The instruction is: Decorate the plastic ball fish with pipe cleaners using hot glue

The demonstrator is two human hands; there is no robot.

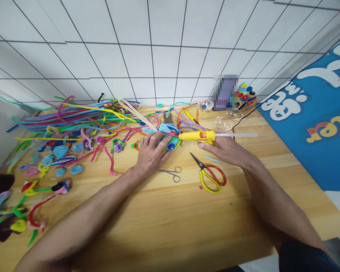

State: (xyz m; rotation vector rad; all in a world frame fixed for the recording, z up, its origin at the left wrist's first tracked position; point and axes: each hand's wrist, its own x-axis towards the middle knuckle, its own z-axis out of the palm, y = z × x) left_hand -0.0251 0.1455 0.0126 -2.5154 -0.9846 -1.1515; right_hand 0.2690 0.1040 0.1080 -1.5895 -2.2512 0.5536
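From where I stand, the person leans both bare arms over a wooden bench, working near its back edge below a white tiled wall. The left hand has its fingers bent over a small colourful craft piece, clamped on its left side and holding it down at the bench; a shiny blue round part shows at its front. The right hand grips a yellow glue gun, thumb below the body, the other fingers mostly hidden behind it. The gun lies level, its nozzle pointing left and right up against the craft piece, so that I cannot tell whether they touch; a clear glue stick juts from its back end. Between the forearms lie small metal scissors and, to their right, larger scissors with one red and one yellow handle loop, a light blue strip just beyond them. Off to the left spreads a big heap of bright fuzzy stems, with finished-looking bits nearer the front. Clear plastic domes sit behind the right hand, and a blue sign stands beyond the bench's right edge.
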